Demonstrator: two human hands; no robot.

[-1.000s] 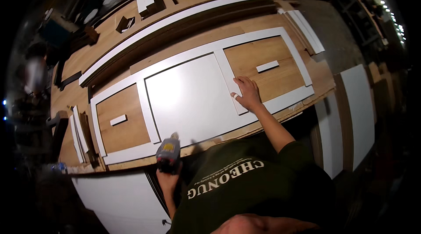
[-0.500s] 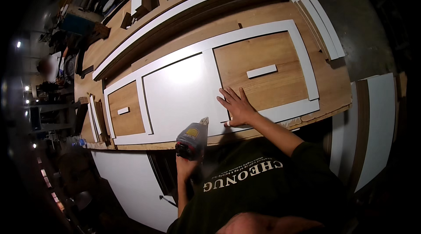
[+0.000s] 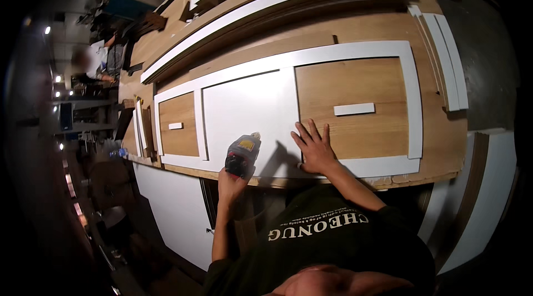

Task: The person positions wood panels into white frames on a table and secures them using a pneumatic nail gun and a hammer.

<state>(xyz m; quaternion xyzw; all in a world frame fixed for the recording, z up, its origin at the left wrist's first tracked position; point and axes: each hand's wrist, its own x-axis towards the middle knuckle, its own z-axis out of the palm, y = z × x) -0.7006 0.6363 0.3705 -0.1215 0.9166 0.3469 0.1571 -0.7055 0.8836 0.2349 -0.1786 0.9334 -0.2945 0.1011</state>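
Note:
My left hand (image 3: 230,185) grips a grey power tool (image 3: 243,152) with a yellow label, a red and black rear and a pale tip; its exact kind is unclear. The tool is held over the white middle panel (image 3: 244,104) of a long white frame (image 3: 355,53). My right hand (image 3: 316,149) lies open, fingers spread, across the frame's upright bar at the lower right of that panel. Wood shows inside the frame's two outer openings. A short white strip (image 3: 354,109) lies in the right one, a smaller white block (image 3: 175,126) in the left.
Long white-edged boards (image 3: 266,19) lie beyond the frame. White strips (image 3: 448,63) sit at the table's right end, more narrow pieces (image 3: 140,126) at the left. White panels (image 3: 483,185) stand below at right, another (image 3: 169,207) at left. A person (image 3: 97,60) is at far left.
The tool has lifted and pulled back from near the frame's lower bar, its shadow now spreading between it and my right hand. The whole view has shifted; my right hand stays at the same bar.

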